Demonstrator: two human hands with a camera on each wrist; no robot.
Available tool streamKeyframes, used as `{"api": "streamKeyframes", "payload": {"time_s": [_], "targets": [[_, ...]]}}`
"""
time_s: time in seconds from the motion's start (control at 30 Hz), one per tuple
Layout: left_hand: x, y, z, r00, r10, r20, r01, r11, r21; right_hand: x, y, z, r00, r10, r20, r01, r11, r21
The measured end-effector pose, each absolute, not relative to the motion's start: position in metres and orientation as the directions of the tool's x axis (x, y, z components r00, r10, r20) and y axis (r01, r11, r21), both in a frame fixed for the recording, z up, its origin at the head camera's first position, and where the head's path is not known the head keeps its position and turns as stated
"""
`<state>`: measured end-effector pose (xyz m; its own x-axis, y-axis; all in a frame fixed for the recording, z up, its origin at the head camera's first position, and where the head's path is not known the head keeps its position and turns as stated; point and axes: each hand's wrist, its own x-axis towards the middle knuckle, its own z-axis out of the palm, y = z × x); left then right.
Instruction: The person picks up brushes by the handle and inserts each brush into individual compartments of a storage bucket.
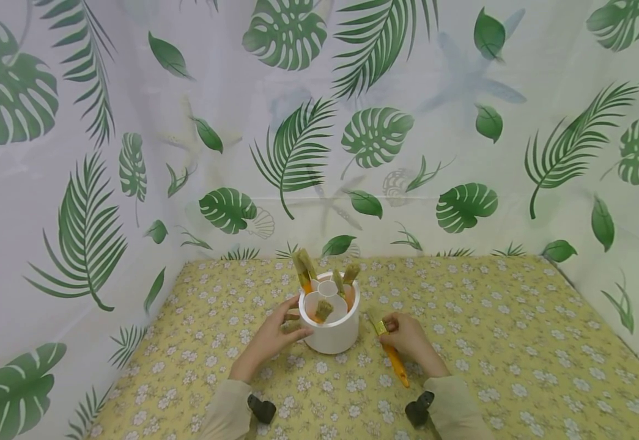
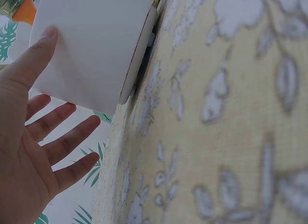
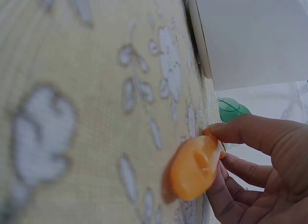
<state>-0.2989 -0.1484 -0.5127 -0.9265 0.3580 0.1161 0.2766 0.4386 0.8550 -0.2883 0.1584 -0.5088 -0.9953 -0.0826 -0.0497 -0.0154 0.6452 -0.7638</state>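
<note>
A round white divided holder point(image 1: 330, 337) stands on the table with several paintbrushes in it, bristles up. One brush point(image 1: 324, 310) leans in the front compartment; others point(image 1: 302, 266) rise from the back left and right. My left hand point(image 1: 272, 335) is at the holder's left side, thumb against its wall and the other fingers spread loosely, as the left wrist view point(image 2: 36, 132) shows. To the right of the holder, my right hand point(image 1: 409, 337) pinches a paintbrush point(image 1: 397, 365) with an orange handle. The brush lies low over the cloth, its bristles pointing away from me. In the right wrist view its handle end point(image 3: 195, 168) faces the camera.
A yellow flowered cloth point(image 1: 517, 366) covers the table. Behind it and along both sides hang white curtains point(image 1: 319, 177) printed with green leaves. A dark wrist camera point(image 1: 262, 408) sits on each forearm.
</note>
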Motion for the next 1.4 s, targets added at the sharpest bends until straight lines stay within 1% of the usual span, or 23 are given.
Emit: {"api": "streamKeyframes", "payload": {"time_s": [0.37, 0.63, 1.0, 1.1, 1.4], "targets": [[-0.300, -0.149, -0.515, -0.931, 0.349, 0.108, 0.269, 0.455, 0.849, -0.291, 0.159, -0.511, -0.996, -0.066, -0.052, -0.004, 0.652, -0.758], [-0.299, -0.150, -0.514, -0.931, 0.348, 0.114, 0.275, 0.460, 0.844, -0.291, 0.161, -0.512, -0.995, -0.093, -0.025, -0.041, 0.637, -0.770], [-0.299, -0.149, -0.514, -0.931, 0.347, 0.118, 0.277, 0.455, 0.847, -0.293, 0.163, -0.514, -0.995, -0.098, -0.036, -0.033, 0.629, -0.777], [-0.297, -0.148, -0.509, -0.928, 0.352, 0.123, 0.281, 0.443, 0.852, -0.292, 0.164, -0.513, -0.994, -0.102, -0.031, -0.040, 0.625, -0.779], [-0.278, -0.144, -0.478, -0.916, 0.386, 0.113, 0.283, 0.421, 0.862, -0.293, 0.165, -0.510, -0.997, -0.077, -0.021, -0.031, 0.609, -0.792]]}}
